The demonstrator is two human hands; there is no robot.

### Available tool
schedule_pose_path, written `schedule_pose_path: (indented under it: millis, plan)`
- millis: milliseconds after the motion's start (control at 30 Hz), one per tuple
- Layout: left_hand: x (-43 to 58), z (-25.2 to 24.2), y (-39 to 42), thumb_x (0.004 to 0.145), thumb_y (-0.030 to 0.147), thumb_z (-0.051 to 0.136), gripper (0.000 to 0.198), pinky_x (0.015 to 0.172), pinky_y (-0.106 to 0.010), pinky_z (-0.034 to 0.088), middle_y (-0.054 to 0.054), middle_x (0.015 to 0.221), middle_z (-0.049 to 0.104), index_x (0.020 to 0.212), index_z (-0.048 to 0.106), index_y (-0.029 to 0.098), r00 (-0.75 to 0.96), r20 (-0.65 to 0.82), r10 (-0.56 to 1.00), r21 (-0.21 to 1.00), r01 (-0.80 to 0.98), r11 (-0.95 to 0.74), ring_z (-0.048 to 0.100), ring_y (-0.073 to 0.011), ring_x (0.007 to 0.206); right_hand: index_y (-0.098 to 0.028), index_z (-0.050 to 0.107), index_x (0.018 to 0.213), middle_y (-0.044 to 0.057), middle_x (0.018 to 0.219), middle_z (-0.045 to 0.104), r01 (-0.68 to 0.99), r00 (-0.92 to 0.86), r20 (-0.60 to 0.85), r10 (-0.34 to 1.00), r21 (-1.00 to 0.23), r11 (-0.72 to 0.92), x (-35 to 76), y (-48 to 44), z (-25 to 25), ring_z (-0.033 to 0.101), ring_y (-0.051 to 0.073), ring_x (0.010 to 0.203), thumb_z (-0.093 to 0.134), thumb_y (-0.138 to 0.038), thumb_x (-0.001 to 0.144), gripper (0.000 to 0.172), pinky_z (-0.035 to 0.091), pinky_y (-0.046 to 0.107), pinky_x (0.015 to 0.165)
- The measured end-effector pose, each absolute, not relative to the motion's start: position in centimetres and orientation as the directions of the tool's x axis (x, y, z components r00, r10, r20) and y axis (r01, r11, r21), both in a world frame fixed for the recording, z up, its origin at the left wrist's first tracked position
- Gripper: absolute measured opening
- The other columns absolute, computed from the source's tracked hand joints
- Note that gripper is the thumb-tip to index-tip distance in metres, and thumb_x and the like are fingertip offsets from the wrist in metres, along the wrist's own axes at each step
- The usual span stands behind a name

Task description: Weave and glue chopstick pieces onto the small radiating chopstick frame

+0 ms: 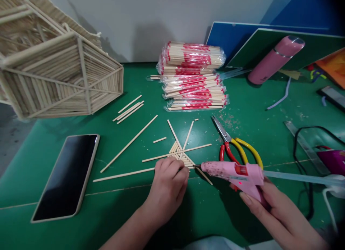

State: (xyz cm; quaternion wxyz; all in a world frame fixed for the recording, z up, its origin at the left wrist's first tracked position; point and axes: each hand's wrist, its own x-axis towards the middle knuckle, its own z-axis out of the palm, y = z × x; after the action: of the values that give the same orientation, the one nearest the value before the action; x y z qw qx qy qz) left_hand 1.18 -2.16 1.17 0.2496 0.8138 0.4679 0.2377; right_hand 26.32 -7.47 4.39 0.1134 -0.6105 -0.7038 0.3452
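Note:
My right hand [275, 207] is wrapped around the grip of a pink hot glue gun [234, 172], with a clear glue stick [296, 177] jutting from its back. The gun's nozzle meets the right side of a star-like lattice of thin wooden sticks [183, 153]. Fingers bent together, my left hand [171, 183] presses on the lattice's near edge and grips a long wooden stick [121, 175] that extends left. My fingers cover part of that edge. Pliers [229, 138] with red and yellow handles lie just beyond the glue gun.
Plastic-wrapped chopstick bundles [194, 81] are stacked at the back. A woven stick structure [61, 73] stands at left, above a phone [67, 176]. Loose sticks [129, 111] lie nearby. A pink flask [276, 61], a clear ruler [307, 147] and a black cable [296, 145] occupy the right.

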Motion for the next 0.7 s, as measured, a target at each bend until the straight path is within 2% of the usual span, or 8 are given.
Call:
schedule_pose_path:
  millis: [133,333,567,700]
  plan:
    - [1.19,1.20,-2.20,0.080,0.012,0.042,0.014,0.079,-0.038,0.033,-0.005,0.088,0.057,0.081,0.055,0.017,0.455,0.150,0.878,0.630,0.640,-0.440,0.045,-0.0192,0.086,-0.025,0.035,0.117,0.006,0.106,0.057,0.788,-0.196,-0.296,0.935,-0.616,-0.030,26.01,-7.61,4.10,0.056,0.017,0.093,0.039,-0.034,0.086,0.033,0.048,0.027,0.077]
    - [1.22,1.05,-2.04,0.081,0.012,0.041,0.014,0.078,-0.038,0.033,-0.005,0.087,0.057,0.081,0.055,0.017,0.456,0.148,0.878,0.631,0.640,-0.439,0.045,-0.0188,0.086,-0.025,0.033,0.119,0.006,0.110,0.055,0.802,-0.218,-0.308,0.926,-0.598,-0.010,26.07,-7.72,3.89,0.053,0.018,0.099,0.039,-0.035,0.086,0.034,0.046,0.028,0.082]
    - [1.22,1.18,-2.07,0.080,0.012,0.041,0.015,0.078,-0.038,0.034,-0.005,0.086,0.057,0.079,0.055,0.017,0.455,0.141,0.879,0.637,0.638,-0.432,0.045,-0.0190,0.084,-0.026,0.036,0.113,0.002,0.082,0.056,0.824,-0.235,-0.268,0.934,-0.565,0.046,26.12,-7.85,4.01,0.058,0.015,0.076,0.038,-0.035,0.086,0.028,0.050,0.026,0.067]
    - [1.24,1.23,-2.12,0.080,0.012,0.041,0.015,0.078,-0.038,0.034,-0.005,0.087,0.057,0.079,0.055,0.017,0.456,0.142,0.879,0.635,0.639,-0.434,0.046,-0.0192,0.085,-0.027,0.036,0.111,0.002,0.085,0.057,0.827,-0.248,-0.249,0.936,-0.557,0.070,26.06,-7.77,4.00,0.058,0.015,0.077,0.039,-0.034,0.086,0.026,0.050,0.025,0.066]
